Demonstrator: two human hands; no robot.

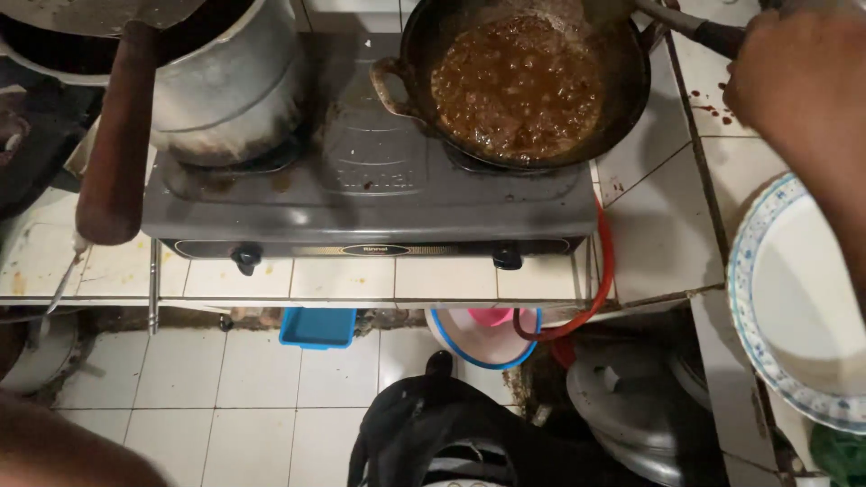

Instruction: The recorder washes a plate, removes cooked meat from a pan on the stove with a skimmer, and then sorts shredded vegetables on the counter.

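Right hand [794, 77]: at 2 o'clock, clenched on dark utensil handle [699, 29].
Left hand: out of view.
Risk: bubbling brown sauce [517, 86] may spatter from the wok [622, 108].

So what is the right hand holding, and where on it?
The right hand grips a dark utensil handle at its outer end; the other end reaches into the wok.

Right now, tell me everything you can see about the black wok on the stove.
The wok is round, dark and metal-looking, blackened with use, with a loop handle at its left rim. It sits level on the right burner of the grey two-burner stove. A brown, bubbling sauce fills its bottom. The right hand grips a dark utensil handle reaching over its right rim.
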